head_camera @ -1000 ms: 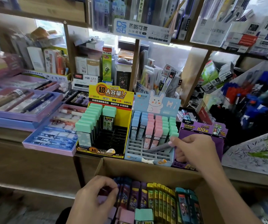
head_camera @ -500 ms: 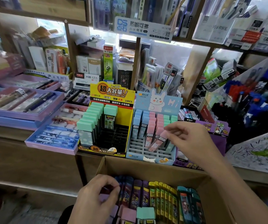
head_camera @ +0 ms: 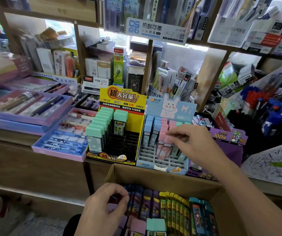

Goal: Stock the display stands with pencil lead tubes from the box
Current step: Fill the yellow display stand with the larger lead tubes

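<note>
Two stands, both only part-filled. The yellow stand (head_camera: 137, 120) at centre carries one column of mint-capped tubes (head_camera: 99, 128) on its left and a single one behind, while most of its black slots gape. The blue rabbit stand (head_camera: 154, 159) to its right has its back rows stocked and its front grid bare. The right hand (head_camera: 193, 142) hangs over it, thumb and forefinger curled onto the cap of a pink tube (head_camera: 166, 145), seemingly seating it. The left hand (head_camera: 102, 206), fingers curled, is down in the cardboard box (head_camera: 162, 176) at bottom centre among the dark tubes (head_camera: 142, 203); whether it grips one I cannot tell. The box is well stocked — I judge much is left to do.
</note>
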Demonstrator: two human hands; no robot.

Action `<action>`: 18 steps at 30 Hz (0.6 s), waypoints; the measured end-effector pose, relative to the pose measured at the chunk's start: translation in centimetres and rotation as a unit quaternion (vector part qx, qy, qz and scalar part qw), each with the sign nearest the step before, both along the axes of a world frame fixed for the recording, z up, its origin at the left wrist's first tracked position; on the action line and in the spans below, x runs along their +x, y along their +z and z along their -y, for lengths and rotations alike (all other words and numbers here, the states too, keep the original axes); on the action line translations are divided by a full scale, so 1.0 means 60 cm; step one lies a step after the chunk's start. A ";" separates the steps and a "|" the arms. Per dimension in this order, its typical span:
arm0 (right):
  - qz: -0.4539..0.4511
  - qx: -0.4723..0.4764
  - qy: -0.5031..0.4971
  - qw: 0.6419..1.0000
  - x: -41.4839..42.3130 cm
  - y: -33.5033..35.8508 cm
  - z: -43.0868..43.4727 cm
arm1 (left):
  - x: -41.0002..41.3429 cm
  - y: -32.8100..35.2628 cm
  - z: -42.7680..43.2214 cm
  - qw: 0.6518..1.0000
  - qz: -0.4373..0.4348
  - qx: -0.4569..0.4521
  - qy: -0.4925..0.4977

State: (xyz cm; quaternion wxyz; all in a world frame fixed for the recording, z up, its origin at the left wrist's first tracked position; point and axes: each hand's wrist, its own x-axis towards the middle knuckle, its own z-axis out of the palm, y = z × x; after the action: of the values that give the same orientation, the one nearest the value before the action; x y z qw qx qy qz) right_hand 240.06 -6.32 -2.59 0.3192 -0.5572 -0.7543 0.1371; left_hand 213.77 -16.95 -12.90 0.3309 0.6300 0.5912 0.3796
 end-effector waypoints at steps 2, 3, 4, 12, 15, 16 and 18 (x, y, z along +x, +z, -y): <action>0.000 -0.008 0.003 1.000 -0.006 -0.004 -0.002 | 0.000 -0.001 0.000 1.000 0.005 0.002 0.002; -0.001 -0.009 0.004 1.000 -0.009 -0.007 -0.003 | 0.000 -0.001 0.000 1.000 0.007 0.002 0.003; 0.000 -0.008 0.005 1.000 -0.013 -0.011 -0.003 | 0.000 -0.001 -0.001 1.000 0.007 0.003 0.002; 0.024 0.031 0.012 0.999 -0.029 -0.028 0.002 | 0.000 -0.010 -0.002 1.000 -0.011 0.029 0.001; 0.062 0.089 -0.003 0.994 -0.033 -0.024 0.013 | 0.001 -0.009 0.001 0.999 -0.016 0.033 -0.005; 0.058 0.110 -0.009 0.992 -0.033 -0.023 0.020 | 0.002 -0.008 0.002 0.999 -0.024 0.033 -0.007; 0.008 0.118 -0.023 0.993 -0.029 -0.027 0.040 | 0.004 -0.007 0.005 0.999 -0.036 0.032 -0.010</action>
State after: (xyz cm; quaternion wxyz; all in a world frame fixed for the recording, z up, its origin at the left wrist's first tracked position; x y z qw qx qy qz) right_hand 238.33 -8.72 -4.24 0.3802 -0.5341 -0.7543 0.0352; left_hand 214.04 -17.25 -13.30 0.2928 0.6595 0.5838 0.3722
